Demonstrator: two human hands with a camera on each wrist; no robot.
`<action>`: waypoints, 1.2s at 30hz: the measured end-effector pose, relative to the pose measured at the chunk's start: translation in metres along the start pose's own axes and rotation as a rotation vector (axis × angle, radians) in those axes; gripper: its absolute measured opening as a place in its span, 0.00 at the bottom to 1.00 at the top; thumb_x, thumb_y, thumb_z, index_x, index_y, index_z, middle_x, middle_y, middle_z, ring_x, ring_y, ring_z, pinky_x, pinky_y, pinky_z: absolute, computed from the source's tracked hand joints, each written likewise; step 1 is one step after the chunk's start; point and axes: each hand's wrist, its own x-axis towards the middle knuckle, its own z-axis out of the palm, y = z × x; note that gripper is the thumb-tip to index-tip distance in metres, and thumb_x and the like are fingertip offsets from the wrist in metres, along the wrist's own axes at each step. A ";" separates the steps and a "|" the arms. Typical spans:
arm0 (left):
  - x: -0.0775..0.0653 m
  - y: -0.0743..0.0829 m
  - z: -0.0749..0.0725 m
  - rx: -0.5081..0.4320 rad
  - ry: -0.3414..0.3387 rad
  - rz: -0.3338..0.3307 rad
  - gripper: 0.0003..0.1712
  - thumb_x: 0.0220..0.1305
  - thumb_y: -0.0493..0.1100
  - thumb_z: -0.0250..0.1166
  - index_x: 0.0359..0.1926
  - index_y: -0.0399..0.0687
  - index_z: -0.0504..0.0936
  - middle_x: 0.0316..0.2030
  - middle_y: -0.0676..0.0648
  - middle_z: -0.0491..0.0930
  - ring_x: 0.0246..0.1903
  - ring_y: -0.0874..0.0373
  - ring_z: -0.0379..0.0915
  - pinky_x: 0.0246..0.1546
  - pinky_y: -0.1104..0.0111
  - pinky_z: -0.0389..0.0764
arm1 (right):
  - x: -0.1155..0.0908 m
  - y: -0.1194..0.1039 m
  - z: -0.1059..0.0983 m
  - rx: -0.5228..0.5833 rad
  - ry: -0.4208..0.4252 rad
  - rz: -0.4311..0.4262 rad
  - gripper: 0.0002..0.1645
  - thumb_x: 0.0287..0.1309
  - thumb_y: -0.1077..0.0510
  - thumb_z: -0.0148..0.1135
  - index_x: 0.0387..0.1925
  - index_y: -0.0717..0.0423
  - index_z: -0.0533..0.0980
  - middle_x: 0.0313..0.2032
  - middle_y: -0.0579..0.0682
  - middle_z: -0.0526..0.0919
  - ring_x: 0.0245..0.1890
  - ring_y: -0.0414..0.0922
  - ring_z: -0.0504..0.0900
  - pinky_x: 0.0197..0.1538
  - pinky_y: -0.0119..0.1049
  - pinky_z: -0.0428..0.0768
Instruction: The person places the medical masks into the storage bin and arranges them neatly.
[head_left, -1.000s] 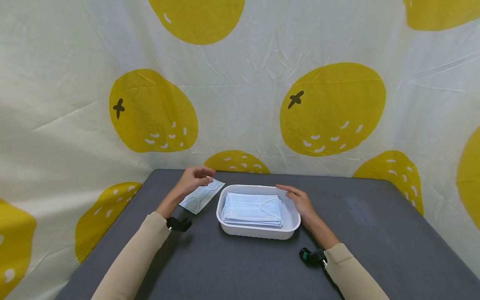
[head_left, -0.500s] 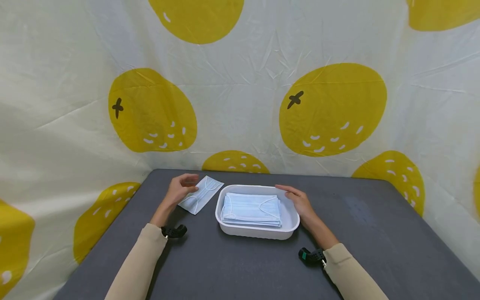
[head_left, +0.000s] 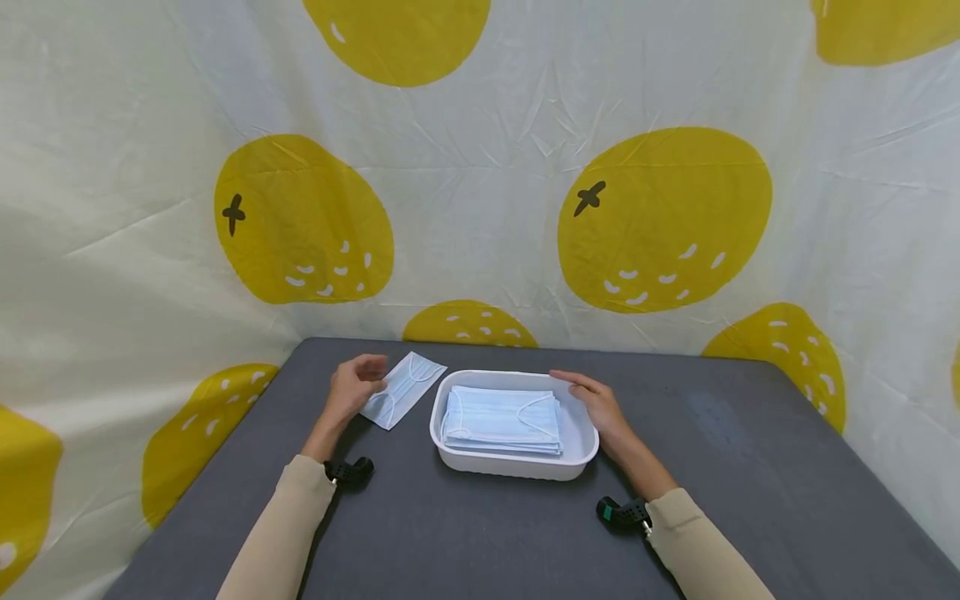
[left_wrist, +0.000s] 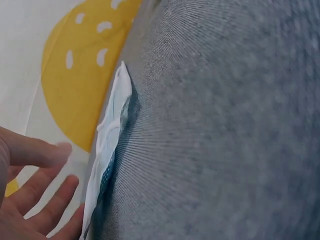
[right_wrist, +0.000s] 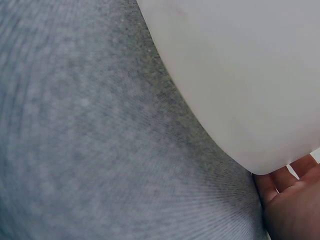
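Observation:
A single light-blue face mask [head_left: 406, 390] with white ear loops lies slanted on the table, left of a white plastic tray [head_left: 510, 468]. My left hand [head_left: 352, 390] hovers at the mask's left edge, fingers relaxed and holding nothing. The left wrist view shows the thumb and fingers apart beside the mask [left_wrist: 107, 140], seen edge-on. Inside the tray is a stack of flat blue masks [head_left: 502, 419]. My right hand [head_left: 603, 410] holds the tray's right end at the rim; in the right wrist view its fingers [right_wrist: 282, 179] lie against the outside wall.
A dark grey table [head_left: 480, 533] carries everything. Behind and to the left hangs a white cloth [head_left: 480, 233] printed with yellow fruit. Both wrists wear black straps, and the sleeves are beige.
My left hand has drawn back left and slightly nearer from above the loose mask, uncovering its far end. The right hand and the tray stay in place.

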 end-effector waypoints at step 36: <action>-0.001 0.001 -0.006 0.158 -0.110 -0.118 0.22 0.50 0.28 0.60 0.44 0.42 0.92 0.53 0.37 0.85 0.43 0.49 0.71 0.30 0.69 0.68 | -0.002 0.002 0.001 0.044 -0.012 -0.021 0.23 0.78 0.63 0.46 0.68 0.63 0.75 0.71 0.60 0.74 0.57 0.24 0.76 0.62 0.23 0.73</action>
